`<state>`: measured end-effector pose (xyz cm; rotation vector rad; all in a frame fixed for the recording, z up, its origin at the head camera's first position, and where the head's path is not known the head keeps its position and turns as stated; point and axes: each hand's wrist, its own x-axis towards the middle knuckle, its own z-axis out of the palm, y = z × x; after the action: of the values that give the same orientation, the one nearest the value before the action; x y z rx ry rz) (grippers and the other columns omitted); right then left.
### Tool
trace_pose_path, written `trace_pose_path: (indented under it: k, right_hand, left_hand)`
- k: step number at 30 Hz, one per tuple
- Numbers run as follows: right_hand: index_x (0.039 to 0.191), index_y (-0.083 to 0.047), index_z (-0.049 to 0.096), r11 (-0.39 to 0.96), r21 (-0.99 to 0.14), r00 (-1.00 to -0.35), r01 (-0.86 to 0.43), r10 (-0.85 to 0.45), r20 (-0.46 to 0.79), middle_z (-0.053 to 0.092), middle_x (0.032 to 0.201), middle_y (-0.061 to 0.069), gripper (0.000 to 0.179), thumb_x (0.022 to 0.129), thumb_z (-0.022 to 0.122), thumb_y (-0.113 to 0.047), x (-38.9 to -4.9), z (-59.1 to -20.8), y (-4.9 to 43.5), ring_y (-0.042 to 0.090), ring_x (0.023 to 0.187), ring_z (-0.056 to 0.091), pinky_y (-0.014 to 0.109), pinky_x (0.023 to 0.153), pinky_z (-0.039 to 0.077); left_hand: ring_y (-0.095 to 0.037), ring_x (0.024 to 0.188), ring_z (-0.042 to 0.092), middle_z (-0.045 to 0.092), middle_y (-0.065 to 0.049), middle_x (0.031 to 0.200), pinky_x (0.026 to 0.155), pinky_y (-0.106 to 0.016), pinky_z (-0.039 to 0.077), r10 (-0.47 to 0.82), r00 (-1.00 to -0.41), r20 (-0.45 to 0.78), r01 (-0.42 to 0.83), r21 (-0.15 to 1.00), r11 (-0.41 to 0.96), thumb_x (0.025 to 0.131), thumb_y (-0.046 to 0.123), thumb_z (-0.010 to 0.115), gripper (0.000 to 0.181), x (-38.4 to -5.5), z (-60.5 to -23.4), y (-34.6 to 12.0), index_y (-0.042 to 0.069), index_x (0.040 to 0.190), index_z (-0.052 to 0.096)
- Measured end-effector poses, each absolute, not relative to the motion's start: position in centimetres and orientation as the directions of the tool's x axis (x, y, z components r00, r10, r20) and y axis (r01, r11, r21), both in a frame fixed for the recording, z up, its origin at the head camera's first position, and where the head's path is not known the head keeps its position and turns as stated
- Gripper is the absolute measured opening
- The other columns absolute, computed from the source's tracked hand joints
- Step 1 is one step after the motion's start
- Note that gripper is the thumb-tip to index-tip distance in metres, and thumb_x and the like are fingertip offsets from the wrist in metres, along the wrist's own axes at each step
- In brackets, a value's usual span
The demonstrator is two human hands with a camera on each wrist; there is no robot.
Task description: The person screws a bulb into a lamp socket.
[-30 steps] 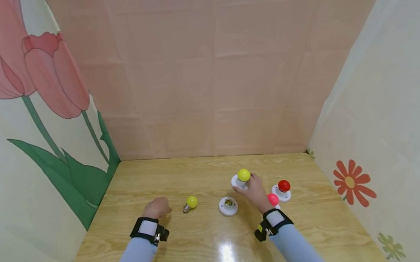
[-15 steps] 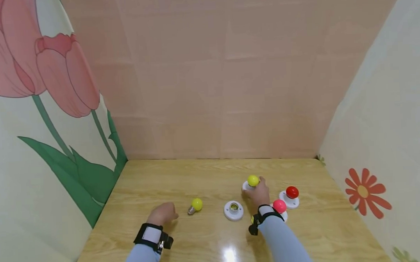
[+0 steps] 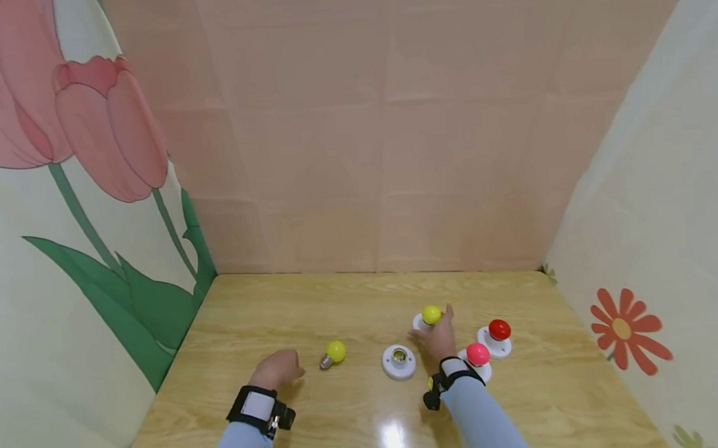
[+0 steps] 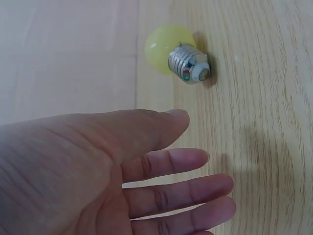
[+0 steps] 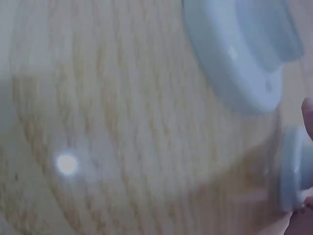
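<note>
My left hand (image 3: 277, 369) hovers over the table, fingers loosely bent with nothing in them. Just beyond its thumb in the left wrist view lies a loose yellow bulb (image 4: 164, 49) on its side, metal screw base showing. My right hand (image 3: 439, 337) is at a white lamp holder (image 3: 419, 323) carrying another yellow bulb (image 3: 432, 314). Its thumb and fingers are spread around that holder, which stands on the table. In the right wrist view a gap shows between the thumb (image 5: 308, 115) and the holder. A bare white lamp holder (image 3: 398, 362) stands left of this hand.
A pink bulb (image 3: 478, 354) in a white holder stands right of my right wrist. Behind it is a red bulb (image 3: 499, 329) in its own holder. The wooden table (image 3: 343, 418) meets a plain back wall (image 3: 362, 150) and patterned side sheets.
My right hand has lowered the holder with the yellow bulb onto the table, and its fingers have spread off it. The view has shifted slightly. My left hand has barely moved.
</note>
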<state>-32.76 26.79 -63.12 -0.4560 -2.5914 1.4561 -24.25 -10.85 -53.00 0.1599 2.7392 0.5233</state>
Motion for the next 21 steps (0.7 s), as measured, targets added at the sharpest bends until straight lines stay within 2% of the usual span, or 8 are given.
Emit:
trace_pose_path:
  k: [6,9,13,16,18,21]
  right_hand:
    - [0.152,-0.006,-0.013,0.455,-0.872,-0.939,0.179,0.343,-0.013,0.009,0.156,0.032,0.126,0.074,0.084,-0.019,-31.4,-60.1,25.6,0.047,0.143,0.017,0.053,0.116,0.017]
    - [0.154,-0.007,-0.009,0.466,-0.875,-0.946,0.133,0.324,0.028,0.007,0.159,0.026,0.12,0.077,0.082,-0.022,-30.3,-57.5,24.4,0.043,0.145,0.012,0.052,0.117,0.015]
    - [0.153,-0.002,0.01,0.487,-0.871,-0.958,-0.066,0.212,0.191,0.024,0.154,0.025,0.106,0.078,0.082,-0.022,-27.9,-54.5,22.8,0.041,0.143,0.021,0.053,0.116,0.019]
    - [0.148,0.003,0.027,0.547,-0.814,-0.955,-0.195,0.083,0.285,0.039,0.145,0.024,0.095,0.076,0.083,-0.023,-25.9,-53.8,21.8,0.041,0.136,0.033,0.055,0.112,0.027]
    - [0.145,0.002,0.033,0.609,-0.763,-0.96,-0.218,0.005,0.279,0.045,0.141,0.022,0.092,0.074,0.084,-0.026,-24.7,-54.1,21.4,0.041,0.133,0.038,0.055,0.109,0.031]
    - [0.143,0.001,0.038,0.666,-0.722,-0.977,-0.186,-0.051,0.205,0.047,0.138,0.021,0.091,0.071,0.086,-0.028,-23.4,-55.4,21.1,0.04,0.13,0.042,0.055,0.106,0.035]
  left_hand:
    - [-0.019,0.068,0.052,0.058,-0.004,0.078,0.059,-0.033,0.042,0.188,-0.929,-0.318,0.058,0.375,0.925,0.092,0.021,0.064,0.017,-24.1,-52.6,-10.4,0.006,0.088,0.062]
    - [-0.019,0.067,0.052,0.058,-0.004,0.077,0.058,-0.033,0.041,0.196,-0.927,-0.319,0.065,0.379,0.923,0.093,0.022,0.063,0.017,-24.2,-52.3,-10.2,0.006,0.087,0.061]
    - [-0.019,0.067,0.052,0.058,-0.004,0.078,0.058,-0.032,0.04,0.203,-0.923,-0.328,0.064,0.388,0.92,0.094,0.022,0.062,0.016,-24.3,-52.1,-9.9,0.006,0.09,0.06]
    - [-0.019,0.066,0.052,0.057,-0.004,0.078,0.057,-0.032,0.04,0.198,-0.924,-0.329,0.061,0.384,0.921,0.094,0.023,0.061,0.017,-24.3,-51.9,-9.6,0.006,0.091,0.06]
    - [-0.018,0.066,0.051,0.057,-0.004,0.078,0.057,-0.031,0.039,0.19,-0.923,-0.334,0.053,0.378,0.924,0.094,0.024,0.061,0.018,-24.3,-51.8,-9.4,0.006,0.091,0.06]
    - [-0.018,0.064,0.051,0.056,-0.004,0.076,0.055,-0.031,0.038,0.194,-0.922,-0.334,0.058,0.376,0.925,0.094,0.023,0.061,0.017,-24.0,-51.5,-9.1,0.007,0.089,0.06]
